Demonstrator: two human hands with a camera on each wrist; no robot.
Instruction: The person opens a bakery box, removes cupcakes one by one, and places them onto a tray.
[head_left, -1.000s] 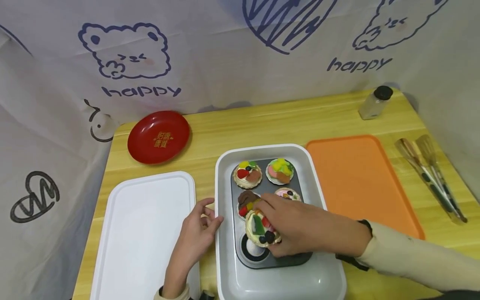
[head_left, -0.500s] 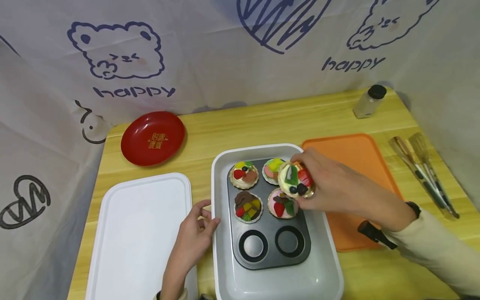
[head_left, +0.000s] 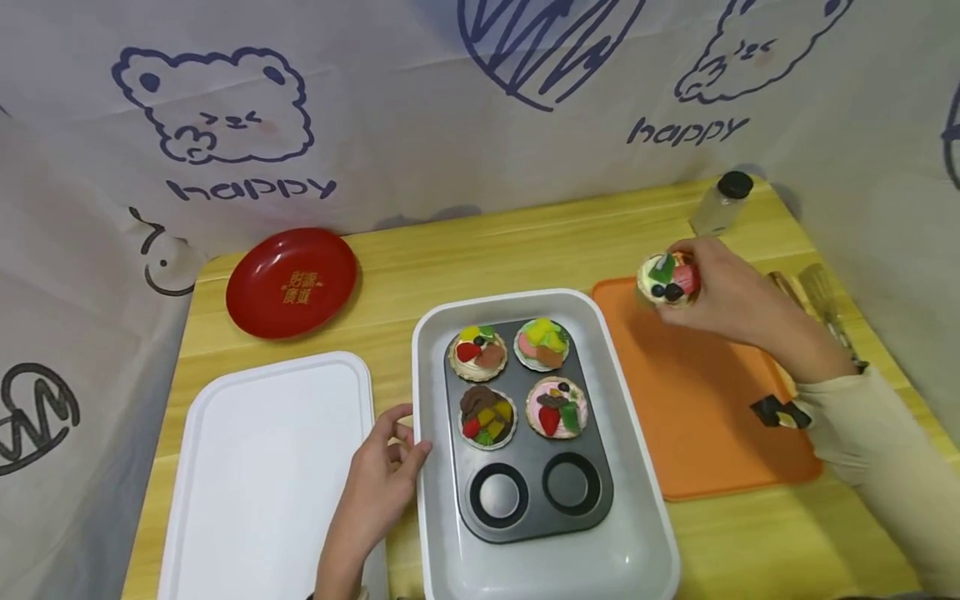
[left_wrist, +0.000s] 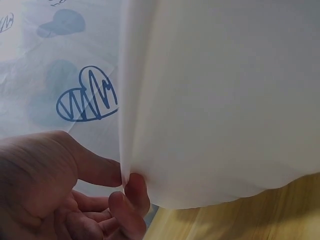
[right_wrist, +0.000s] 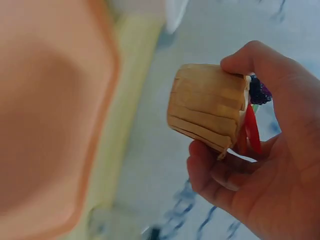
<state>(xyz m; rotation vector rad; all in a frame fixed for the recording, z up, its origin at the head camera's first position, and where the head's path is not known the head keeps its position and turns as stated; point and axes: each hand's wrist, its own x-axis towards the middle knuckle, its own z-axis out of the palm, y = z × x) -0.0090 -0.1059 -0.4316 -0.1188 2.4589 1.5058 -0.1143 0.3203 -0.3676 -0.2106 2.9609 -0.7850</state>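
Observation:
My right hand point(head_left: 731, 292) holds a cupcake point(head_left: 663, 281) in the air over the far edge of the orange tray point(head_left: 705, 433). The right wrist view shows its tan pleated paper cup point(right_wrist: 205, 100) between thumb and fingers, with red and dark berry-like toppings facing the palm. With thumb and fingers, my left hand point(head_left: 378, 475) pinches the left rim of a deep light-grey tray point(head_left: 558, 575). Inside lies a dark muffin tin point(head_left: 534, 508); several topped cupcakes fill its far and middle cups, such as a chocolate one point(head_left: 487, 417) and a pink one point(head_left: 557, 407). Its two near cups are bare.
A flat white tray point(head_left: 262, 483) lies to the left, a red plate point(head_left: 291, 283) behind it. At the back right stands a black-capped jar point(head_left: 722, 203). Metal tongs point(head_left: 828, 304) lie right of the orange tray, partly behind my right arm.
My right hand has carried the cupcake up from the near part of the muffin tin, rightward and away, to over the orange tray. My left hand stays at the rim.

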